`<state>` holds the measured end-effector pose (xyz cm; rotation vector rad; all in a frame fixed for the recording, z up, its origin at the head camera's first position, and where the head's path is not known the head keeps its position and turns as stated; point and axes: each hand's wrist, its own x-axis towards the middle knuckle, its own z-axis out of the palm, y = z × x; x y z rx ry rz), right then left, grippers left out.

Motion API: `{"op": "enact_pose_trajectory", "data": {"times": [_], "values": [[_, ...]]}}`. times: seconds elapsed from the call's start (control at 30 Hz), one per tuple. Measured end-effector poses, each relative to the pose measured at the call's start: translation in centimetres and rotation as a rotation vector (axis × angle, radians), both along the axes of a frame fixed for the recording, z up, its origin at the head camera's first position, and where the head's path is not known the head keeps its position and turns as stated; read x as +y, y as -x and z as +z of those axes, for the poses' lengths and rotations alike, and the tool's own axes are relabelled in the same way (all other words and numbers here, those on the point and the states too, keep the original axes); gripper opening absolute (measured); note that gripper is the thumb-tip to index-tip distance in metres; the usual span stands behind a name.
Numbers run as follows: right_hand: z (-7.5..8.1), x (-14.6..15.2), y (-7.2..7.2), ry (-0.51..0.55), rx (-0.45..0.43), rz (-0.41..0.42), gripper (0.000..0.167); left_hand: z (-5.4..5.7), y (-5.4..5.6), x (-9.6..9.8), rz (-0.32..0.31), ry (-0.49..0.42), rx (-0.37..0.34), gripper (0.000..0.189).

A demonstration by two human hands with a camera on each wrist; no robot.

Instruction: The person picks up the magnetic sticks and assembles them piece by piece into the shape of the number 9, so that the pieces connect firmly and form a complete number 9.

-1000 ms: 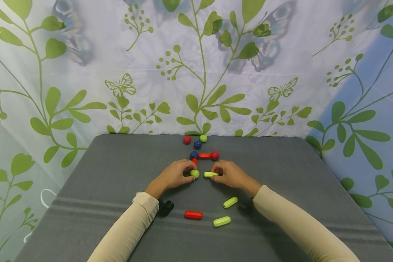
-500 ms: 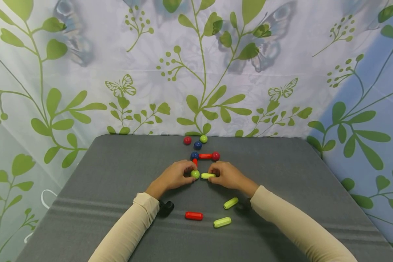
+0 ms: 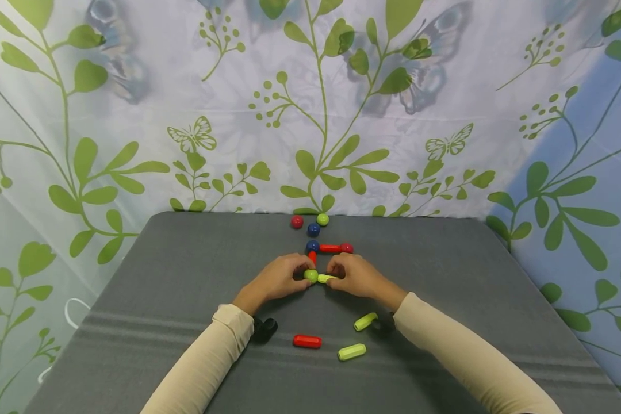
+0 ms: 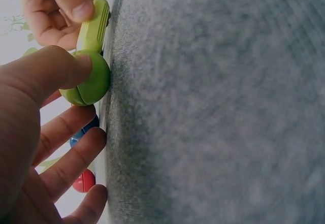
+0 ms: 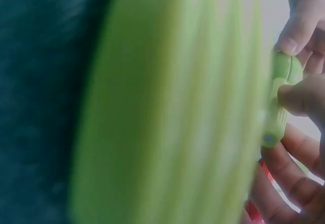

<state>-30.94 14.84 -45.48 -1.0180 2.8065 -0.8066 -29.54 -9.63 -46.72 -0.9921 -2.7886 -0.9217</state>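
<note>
My left hand (image 3: pixel 279 277) pinches a green ball (image 4: pixel 97 86) between thumb and fingers, its other fingers spread below. My right hand (image 3: pixel 361 276) pinches a yellow-green ribbed rod (image 4: pixel 94 30), whose end meets the green ball's right side. From that ball a short red rod (image 3: pixel 312 258) runs back to a blue ball (image 3: pixel 313 246). Off the blue ball a second red rod (image 3: pixel 330 248) leads right to a red ball (image 3: pixel 347 248), partly hidden behind my right hand.
Loose red (image 3: pixel 297 222), blue (image 3: pixel 313 230) and green (image 3: pixel 323 219) balls lie at the back edge of the grey table (image 3: pixel 212 247). Nearer me are a red rod (image 3: pixel 307 341) and two yellow-green rods (image 3: pixel 352 352). A patterned cloth (image 3: pixel 227 172) hangs behind.
My right hand has moved left, bringing the yellow-green rod up against the green ball. The joined balls and red rods have shifted slightly right with my left hand.
</note>
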Motion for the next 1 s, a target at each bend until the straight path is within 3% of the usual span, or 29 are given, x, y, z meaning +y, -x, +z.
{"op": "enact_pose_trajectory", "data": {"times": [0.63,0.8,1.0], "values": [[0.1,2.9,-1.5,0.022,-0.049,0.019,0.020,0.0,-0.2,0.1,0.021,-0.007,-0.050,0.026],[0.1,4.4,-2.6,-0.002,-0.087,0.057,0.022,-0.1,-0.3,0.0,0.016,-0.023,-0.056,0.026],[0.0,6.1,-4.6,0.042,-0.108,0.105,0.023,-0.2,0.0,-0.2,0.018,-0.035,-0.051,0.027]]}}
